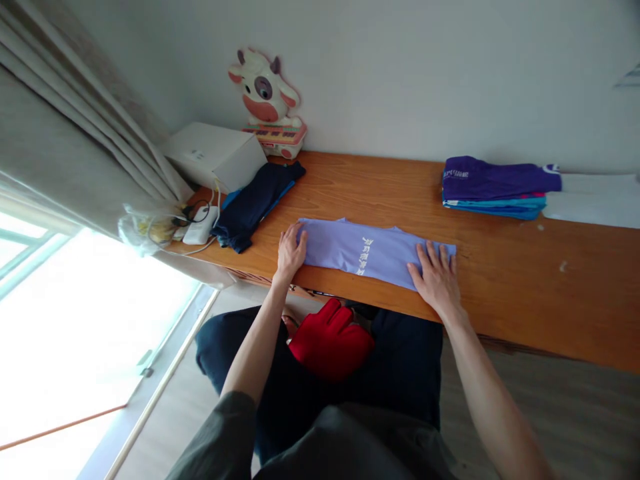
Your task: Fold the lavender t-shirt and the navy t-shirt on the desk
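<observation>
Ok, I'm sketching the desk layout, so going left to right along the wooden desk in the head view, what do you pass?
Plastic bag → white charger → dark navy garment → left hand → folded lilac shirt → right hand → stack of folded purple and blue clothes → white sheet.

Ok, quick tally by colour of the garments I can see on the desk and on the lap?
Lavender: 1, the folded shirt under the left hand and right hand
Dark navy: 1, garment by the white box
Purple: 1, top of the folded stack
Blue or teal: at least 1, lower stack layers, exact number unclear
Red: 1, on the lap
Total: at least 5
</observation>
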A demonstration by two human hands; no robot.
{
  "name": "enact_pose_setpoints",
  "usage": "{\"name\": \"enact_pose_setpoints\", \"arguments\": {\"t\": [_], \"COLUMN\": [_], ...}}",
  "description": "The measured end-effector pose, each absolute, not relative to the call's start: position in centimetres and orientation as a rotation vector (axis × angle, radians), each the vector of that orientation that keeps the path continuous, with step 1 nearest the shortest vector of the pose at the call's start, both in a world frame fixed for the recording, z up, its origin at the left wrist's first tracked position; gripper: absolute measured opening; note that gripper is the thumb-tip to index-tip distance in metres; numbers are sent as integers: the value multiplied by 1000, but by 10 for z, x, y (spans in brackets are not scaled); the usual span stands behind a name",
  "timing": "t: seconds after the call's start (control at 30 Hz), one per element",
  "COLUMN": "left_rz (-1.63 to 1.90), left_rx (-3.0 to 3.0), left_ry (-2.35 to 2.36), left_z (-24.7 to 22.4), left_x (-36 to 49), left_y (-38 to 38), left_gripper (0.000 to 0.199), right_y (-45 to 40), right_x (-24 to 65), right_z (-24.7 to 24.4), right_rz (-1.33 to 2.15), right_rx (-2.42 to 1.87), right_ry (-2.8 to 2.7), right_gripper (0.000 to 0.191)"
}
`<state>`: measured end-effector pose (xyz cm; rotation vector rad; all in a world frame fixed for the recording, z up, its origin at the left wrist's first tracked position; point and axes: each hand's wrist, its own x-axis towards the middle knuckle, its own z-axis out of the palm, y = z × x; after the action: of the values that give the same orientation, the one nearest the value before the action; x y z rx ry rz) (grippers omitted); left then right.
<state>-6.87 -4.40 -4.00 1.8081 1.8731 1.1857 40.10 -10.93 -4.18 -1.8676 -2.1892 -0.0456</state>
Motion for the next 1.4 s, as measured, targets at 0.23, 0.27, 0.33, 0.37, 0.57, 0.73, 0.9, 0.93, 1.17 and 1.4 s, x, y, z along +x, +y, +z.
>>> {"name": "enact_pose_setpoints", "arguments": {"t": [0.23,0.27,0.33,0.37,0.57,0.73,0.9,0.93,1.17,1.4], "left_rz": [1421,1429,1441,1449,1478,1522,1518,1523,1467,1253], "left_rx": [1596,1594,1592,1585,1505,1496,1496,1492,1548,1826], "left_ry": [1798,1785,1762,1751,1687,1650,1677,1683,1722,1832], "left_z": [-43,-43,-42,-42,-44,-43,-43,-43,-45,-45], "left_x": [-79,-80,-80,-80,-79,-79,-80,-80,-78,-76], "left_y": [-43,-43,-44,-44,-48,-50,-49,-49,-49,-46], "left_gripper": [55,54,53,53,53,51,51,50,37,43], "right_y": [-110,-111,-111,-111,-111,-111,-111,-110,-110,-112], "right_x": [395,395,393,392,389,390,390,391,393,391], "right_z": [-37,-36,-33,-32,-28,-28,-28,-29,-30,-29], "right_rz": [-58,-67,-78,-80,-62,-55,-73,-82,-64,-47], "right_rx": [-1927,-1938,-1955,-1960,-1976,-1970,-1972,-1975,-1942,-1954], "right_ry": [-2169,-2163,-2158,-2158,-2156,-2152,-2162,-2166,-2153,-2141], "right_gripper": [76,75,72,71,71,72,73,73,74,74]}}
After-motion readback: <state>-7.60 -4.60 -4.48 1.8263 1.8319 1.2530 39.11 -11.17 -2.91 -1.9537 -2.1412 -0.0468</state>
